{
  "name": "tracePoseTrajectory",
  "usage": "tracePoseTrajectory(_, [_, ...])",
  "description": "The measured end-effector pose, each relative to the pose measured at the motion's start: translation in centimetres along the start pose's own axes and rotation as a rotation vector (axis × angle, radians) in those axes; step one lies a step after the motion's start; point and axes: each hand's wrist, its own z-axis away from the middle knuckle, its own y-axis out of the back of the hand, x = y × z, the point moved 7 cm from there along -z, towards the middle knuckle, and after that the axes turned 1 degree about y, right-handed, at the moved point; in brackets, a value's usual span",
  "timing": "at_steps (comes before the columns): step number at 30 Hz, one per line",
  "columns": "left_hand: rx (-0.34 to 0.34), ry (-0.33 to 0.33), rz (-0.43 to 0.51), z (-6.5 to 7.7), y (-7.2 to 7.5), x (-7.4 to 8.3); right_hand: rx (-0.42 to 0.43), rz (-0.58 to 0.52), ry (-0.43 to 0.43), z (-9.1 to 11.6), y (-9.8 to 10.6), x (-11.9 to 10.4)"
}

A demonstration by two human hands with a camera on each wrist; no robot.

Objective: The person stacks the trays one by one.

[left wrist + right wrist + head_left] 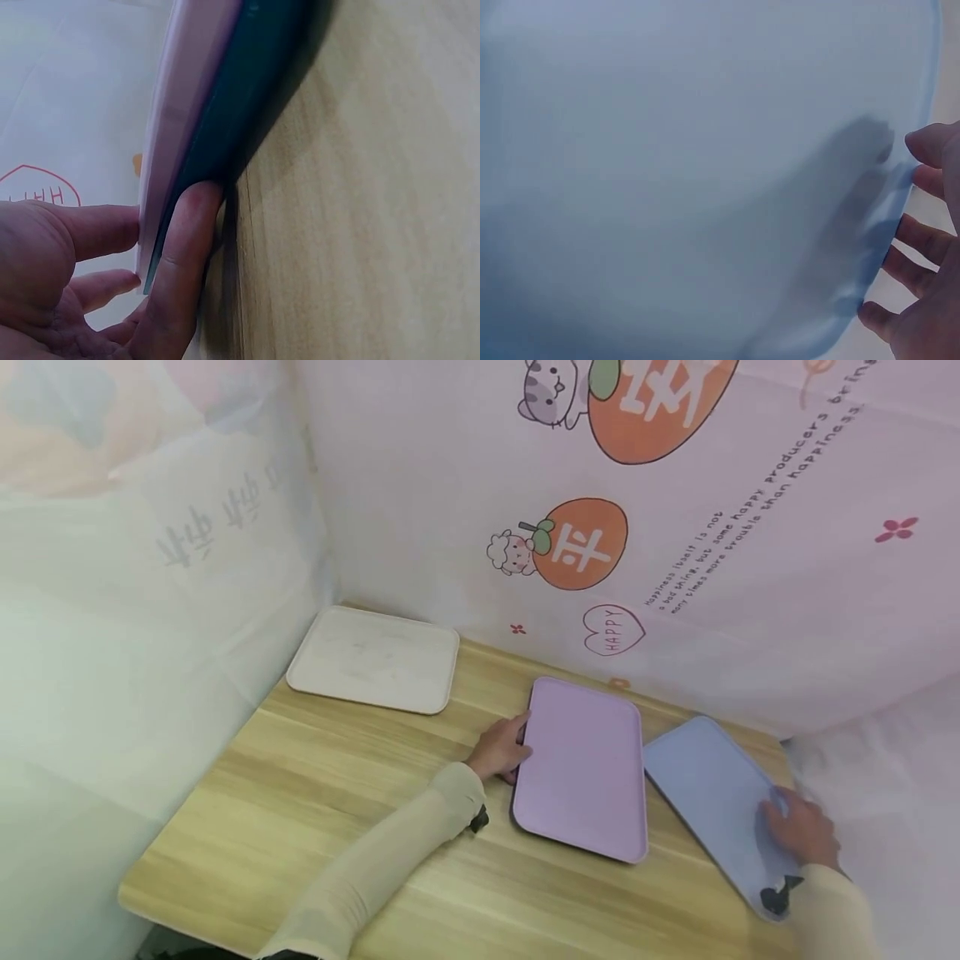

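Note:
A purple tray (583,768) lies over a dark green tray (244,97), which shows along its edge in the left wrist view. My left hand (500,748) grips the pair at their left long side, one finger under the green tray and other fingertips at the purple rim. To the right, a light blue tray (720,802) sits at a slant to the purple one. My right hand (804,831) holds its right edge, thumb at the upper side and the other fingertips along the rim in the right wrist view.
A white tray (375,662) lies at the back left of the wooden table (315,793). A printed curtain (435,485) hangs right behind the table's back edge. Pale cloth (90,693) hangs along the left side, and more cloth closes off the right.

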Motion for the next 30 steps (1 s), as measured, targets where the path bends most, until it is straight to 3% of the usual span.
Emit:
tracePoseTrajectory(6, [0.004, 0.006, 0.02, -0.2, -0.3, 0.2, 0.027, -0.016, -0.003, 1.6, 0.1, 0.5])
tracePoseTrajectory(19, [0.067, -0.015, -0.045, 0.4, -1.2, 0.2, 0.049, 0.022, 0.058, 2.7, 0.4, 1.1])
tracePoseTrajectory(26, [0.069, -0.027, -0.021, 0.4, -1.5, 0.3, 0.067, 0.01, 0.053, 3.2, 0.4, 1.6])
tracePoseTrajectory(30, [0.083, -0.003, -0.102, 0.5, -1.2, 0.8, 0.103, -0.01, 0.072, 3.3, 0.3, 2.0])
